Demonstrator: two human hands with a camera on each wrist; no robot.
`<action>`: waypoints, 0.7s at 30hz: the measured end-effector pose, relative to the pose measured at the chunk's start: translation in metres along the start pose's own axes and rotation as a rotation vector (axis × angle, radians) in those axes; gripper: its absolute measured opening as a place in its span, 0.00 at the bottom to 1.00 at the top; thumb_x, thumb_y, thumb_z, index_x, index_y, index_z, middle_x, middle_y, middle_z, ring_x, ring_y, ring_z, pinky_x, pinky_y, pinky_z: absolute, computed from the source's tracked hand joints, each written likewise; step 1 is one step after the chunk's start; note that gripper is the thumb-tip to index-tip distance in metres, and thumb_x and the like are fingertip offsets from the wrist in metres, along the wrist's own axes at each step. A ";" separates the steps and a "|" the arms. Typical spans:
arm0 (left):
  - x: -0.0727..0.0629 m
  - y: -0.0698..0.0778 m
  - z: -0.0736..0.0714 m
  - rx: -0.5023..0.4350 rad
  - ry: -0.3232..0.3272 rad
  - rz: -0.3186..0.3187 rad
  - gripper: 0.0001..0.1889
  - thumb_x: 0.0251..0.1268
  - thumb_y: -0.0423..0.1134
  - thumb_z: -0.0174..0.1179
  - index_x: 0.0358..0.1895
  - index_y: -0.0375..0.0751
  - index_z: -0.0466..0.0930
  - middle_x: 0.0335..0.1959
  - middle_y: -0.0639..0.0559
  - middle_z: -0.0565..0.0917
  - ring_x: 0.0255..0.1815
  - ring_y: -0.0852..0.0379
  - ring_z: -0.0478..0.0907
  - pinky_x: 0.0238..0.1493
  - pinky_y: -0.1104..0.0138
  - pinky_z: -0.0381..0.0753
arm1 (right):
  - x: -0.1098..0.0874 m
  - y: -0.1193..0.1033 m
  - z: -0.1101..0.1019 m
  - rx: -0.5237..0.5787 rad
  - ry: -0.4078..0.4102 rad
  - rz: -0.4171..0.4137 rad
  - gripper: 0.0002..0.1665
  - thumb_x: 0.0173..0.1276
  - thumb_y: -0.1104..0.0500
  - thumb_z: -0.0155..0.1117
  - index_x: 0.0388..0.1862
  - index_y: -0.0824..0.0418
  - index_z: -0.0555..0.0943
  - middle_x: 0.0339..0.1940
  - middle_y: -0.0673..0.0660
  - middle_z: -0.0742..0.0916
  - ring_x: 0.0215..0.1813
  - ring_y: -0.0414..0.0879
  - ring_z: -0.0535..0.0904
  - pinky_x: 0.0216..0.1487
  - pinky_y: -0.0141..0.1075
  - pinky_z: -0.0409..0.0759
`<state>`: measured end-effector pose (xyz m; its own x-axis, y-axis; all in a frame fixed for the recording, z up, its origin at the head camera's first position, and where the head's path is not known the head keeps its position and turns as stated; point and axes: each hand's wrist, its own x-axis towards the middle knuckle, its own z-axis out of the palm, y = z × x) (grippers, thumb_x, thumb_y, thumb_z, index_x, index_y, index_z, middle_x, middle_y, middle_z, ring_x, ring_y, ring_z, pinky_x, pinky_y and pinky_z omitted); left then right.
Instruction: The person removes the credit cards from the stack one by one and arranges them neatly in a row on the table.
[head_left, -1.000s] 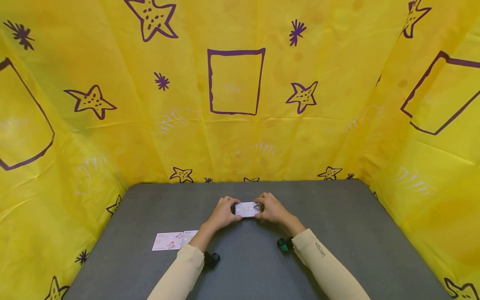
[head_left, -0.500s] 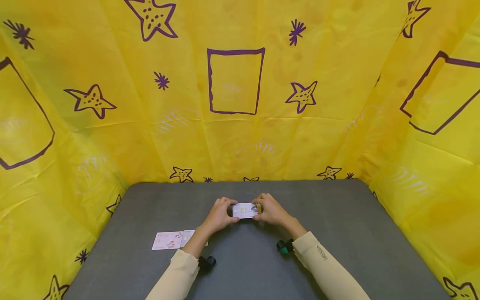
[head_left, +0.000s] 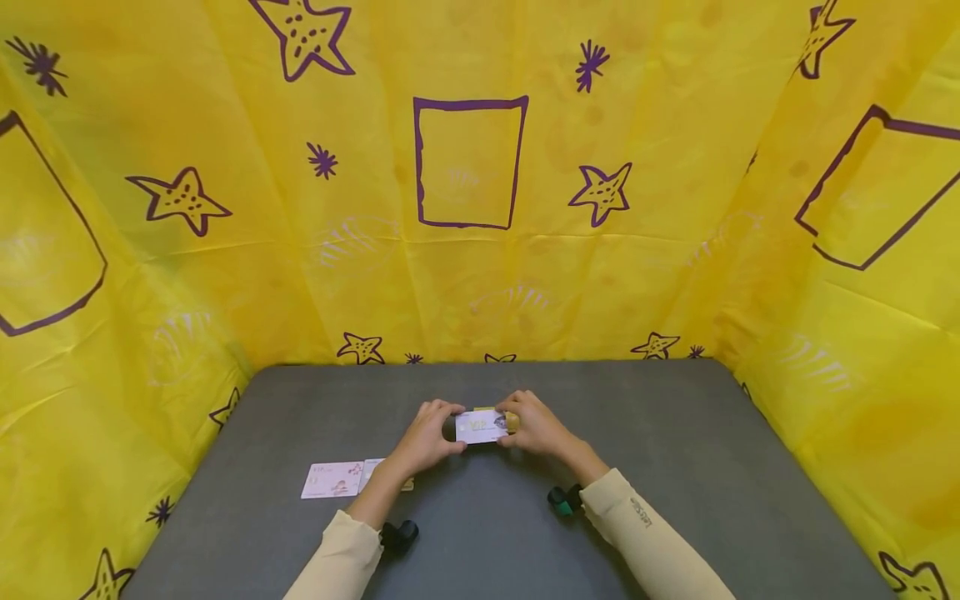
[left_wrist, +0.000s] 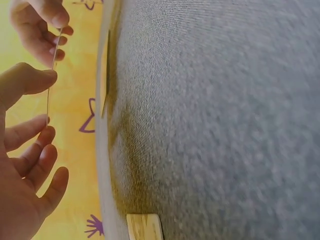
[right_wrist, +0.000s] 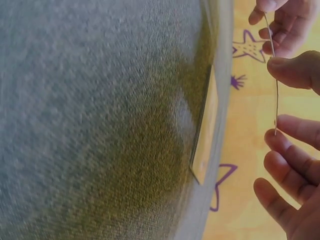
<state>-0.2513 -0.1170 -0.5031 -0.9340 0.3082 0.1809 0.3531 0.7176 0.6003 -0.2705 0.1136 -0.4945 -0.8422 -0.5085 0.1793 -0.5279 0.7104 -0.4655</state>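
A white card with gold "VIP" lettering (head_left: 477, 427) is held above the table by both hands. My left hand (head_left: 429, 437) pinches its left end between thumb and fingers. At its right end, my right hand (head_left: 536, 425) does the same. Both wrist views show the card edge-on, as a thin line (left_wrist: 48, 100), apart from the tabletop. Beneath it, a yellowish card (right_wrist: 206, 132) lies flat on the table; in the head view only strips of it show past the held card.
On the grey table (head_left: 637, 467), a pink card (head_left: 332, 481) lies to the left. Another pale card (head_left: 367, 472) adjoins it, partly covered by my left forearm. A yellow curtain (head_left: 480, 292) with purple drawings stands around the back and sides.
Both hands have shifted left and slightly nearer with the white card. More of the yellowish card beneath has come into sight, and more of the pale card at left shows.
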 end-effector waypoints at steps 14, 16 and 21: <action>-0.018 -0.009 -0.012 0.008 -0.038 -0.039 0.26 0.47 0.40 0.75 0.54 0.41 0.80 0.48 0.47 0.78 0.53 0.48 0.70 0.53 0.52 0.72 | 0.000 -0.016 0.009 -0.015 -0.033 -0.054 0.28 0.52 0.53 0.77 0.52 0.62 0.83 0.46 0.57 0.82 0.50 0.49 0.74 0.50 0.44 0.76; -0.021 -0.010 -0.013 0.007 -0.043 -0.046 0.26 0.47 0.40 0.75 0.53 0.41 0.80 0.48 0.48 0.78 0.53 0.48 0.70 0.53 0.52 0.72 | 0.000 -0.017 0.011 -0.026 -0.034 -0.061 0.28 0.51 0.53 0.78 0.51 0.62 0.84 0.46 0.56 0.82 0.49 0.49 0.74 0.50 0.43 0.76; -0.025 -0.015 -0.015 0.007 -0.061 -0.060 0.26 0.47 0.40 0.75 0.53 0.43 0.80 0.48 0.49 0.78 0.52 0.50 0.70 0.53 0.53 0.72 | 0.002 -0.020 0.016 -0.045 -0.051 -0.057 0.29 0.50 0.51 0.78 0.51 0.60 0.84 0.46 0.55 0.82 0.49 0.48 0.75 0.50 0.41 0.76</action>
<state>-0.2340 -0.1451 -0.5052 -0.9484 0.3020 0.0964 0.2970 0.7402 0.6033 -0.2597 0.0900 -0.4987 -0.8048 -0.5717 0.1597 -0.5800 0.7004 -0.4160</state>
